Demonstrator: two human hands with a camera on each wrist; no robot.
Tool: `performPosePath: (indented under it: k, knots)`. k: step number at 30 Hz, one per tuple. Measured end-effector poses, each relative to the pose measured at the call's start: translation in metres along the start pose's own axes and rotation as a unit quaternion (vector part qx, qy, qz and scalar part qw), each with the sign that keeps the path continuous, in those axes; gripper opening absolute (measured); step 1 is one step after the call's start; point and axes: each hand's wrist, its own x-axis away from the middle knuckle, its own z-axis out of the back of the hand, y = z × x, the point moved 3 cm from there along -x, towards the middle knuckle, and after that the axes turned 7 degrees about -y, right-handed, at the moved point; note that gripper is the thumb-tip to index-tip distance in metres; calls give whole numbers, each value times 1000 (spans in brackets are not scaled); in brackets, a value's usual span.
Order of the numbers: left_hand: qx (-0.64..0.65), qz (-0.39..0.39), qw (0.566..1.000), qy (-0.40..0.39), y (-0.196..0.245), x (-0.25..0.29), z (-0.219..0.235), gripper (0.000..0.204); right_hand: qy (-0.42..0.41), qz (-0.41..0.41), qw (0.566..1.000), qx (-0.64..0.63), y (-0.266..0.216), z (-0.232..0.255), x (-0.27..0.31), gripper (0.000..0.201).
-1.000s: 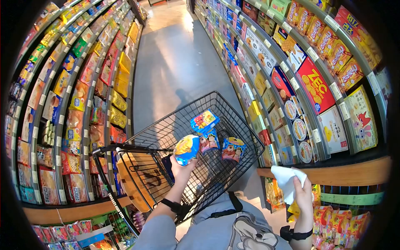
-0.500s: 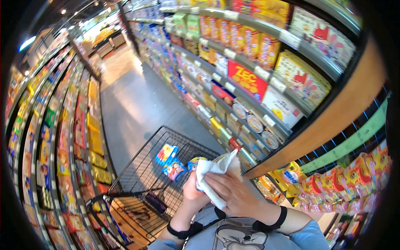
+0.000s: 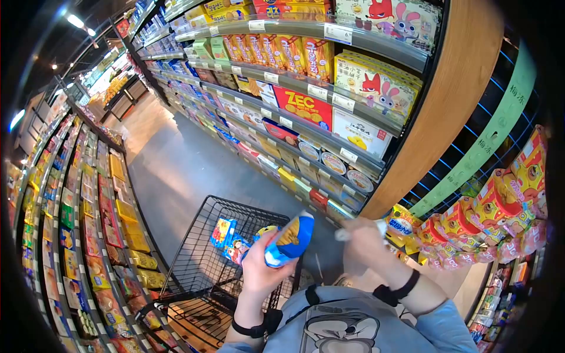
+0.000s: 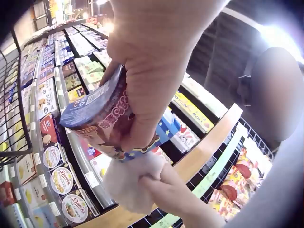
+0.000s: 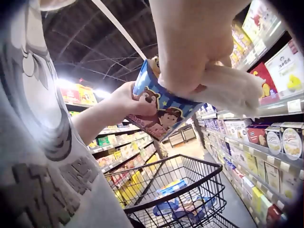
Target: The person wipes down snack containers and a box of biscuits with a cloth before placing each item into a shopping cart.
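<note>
My left hand [image 3: 259, 273] grips a blue snack bag [image 3: 289, 240] around its side, held up above the cart's near right part. In the right wrist view, the snack bag [image 5: 159, 111] carries a cartoon bear and a cartoon figure in a cap. A thin white cloth [image 4: 133, 183] is pinched in the fingers of my right hand [image 4: 173, 192]. In the head view the right hand [image 3: 368, 247] is blurred and sits to the right of the bag. The left wrist view has the cloth overlapping the bag's lower edge.
A black wire shopping cart [image 3: 176, 267] stands before me, with several blue snack bags [image 3: 222, 230] inside. Shelves of boxed biscuits [image 3: 303, 109] run along the right. Packed snack shelves [image 3: 100, 235] line the left. Red snack tubs [image 3: 500, 194] hang by a wire rack at right.
The view has swung to the right. My right hand came over to the bag with the cloth, then moved off to its right. The left hand keeps hold of the bag, now tilted differently.
</note>
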Motion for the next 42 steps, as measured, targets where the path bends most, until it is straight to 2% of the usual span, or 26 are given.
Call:
performPosePath:
  k: [1, 2, 4, 5, 6, 7, 8, 10, 11, 13, 15, 18, 20, 21, 22, 24, 26, 27, 28, 30, 31, 34, 38, 40, 41, 42]
  knots:
    - [42, 1, 999, 25, -12, 2, -1, 62, 31, -46, 993, -106, 11, 9, 4, 22]
    - [131, 35, 990, 34, -23, 2, -2, 61, 54, -68, 988, -127, 15, 19, 8, 25]
    - [347, 106, 931, 45, -17, -1, -4, 53, 100, -53, 953, -280, 10, 34, 13, 40]
    - [355, 108, 927, 56, -25, -1, -8, 47, 127, -40, 937, -322, 2, 41, 17, 46]
    - [417, 152, 895, 44, -26, -1, -12, 46, 125, -38, 937, -324, -11, 49, 20, 46]
    - [478, 193, 856, 31, -25, -2, -15, 45, 180, 75, 947, -256, -34, 62, 24, 50]
    - [477, 192, 857, 29, -24, -2, -16, 45, 234, 185, 937, -182, -53, 68, 27, 54]
    - [491, 179, 849, -74, -17, 1, -25, 47, 170, 255, 948, -89, -70, 52, 23, 59]
    - [491, 176, 849, -80, -15, 3, -28, 47, 138, 309, 936, -100, -77, 43, 19, 60]
    - [448, 95, 887, -56, -3, 3, -30, 53, 123, 297, 947, -11, -93, 33, 28, 60]
    - [460, 126, 876, -77, 4, 3, -19, 54, 112, 319, 940, -36, -86, 28, 30, 61]
    - [487, 110, 863, -77, 1, 10, -16, 49, 91, 371, 923, -39, -66, 14, 30, 63]
    - [602, 134, 786, -29, -13, 15, -19, 45, 86, 401, 912, -13, -59, 5, 32, 64]
    - [578, 126, 806, -14, -17, 15, -17, 44, 49, 377, 922, -72, -56, 1, 31, 64]
    - [591, 135, 795, 27, -17, 13, -19, 44, 11, 352, 927, -130, -55, -2, 30, 64]
    - [603, 142, 782, 72, -18, 11, -23, 44, 43, 356, 923, -139, -64, 1, 32, 62]
    - [701, 254, 665, 51, -26, 15, -33, 56, 75, 361, 917, -150, -75, 3, 33, 60]
    - [713, 220, 665, 42, -13, 7, -37, 55, 142, 355, 923, -51, -80, 4, 33, 58]
    - [743, 224, 630, 23, -9, 2, -42, 56, 208, 344, 914, 48, -85, 5, 33, 56]
    - [792, 229, 565, -20, -7, 0, -49, 59, 231, 340, 906, 102, -93, 4, 28, 56]
    - [793, 226, 565, -18, -8, 0, -50, 59, 254, 330, 895, 156, -95, 3, 26, 55]
    - [835, 237, 493, -62, -8, 0, -54, 67, 197, 350, 902, 156, -92, -3, 23, 56]
    - [820, 202, 528, -85, -1, -7, -41, 70, 112, 402, 906, 72, -85, 3, 26, 56]
    - [846, 186, 491, -93, -6, -9, -34, 74, -16, 420, 907, 14, -80, 7, 27, 55]
    - [800, 188, 569, -29, -6, -15, -29, 72, -17, 425, 905, 13, -69, 1, 26, 55]
    - [780, 193, 595, 6, -8, -13, -24, 68, 7, 362, 931, 54, -51, -10, 23, 49]
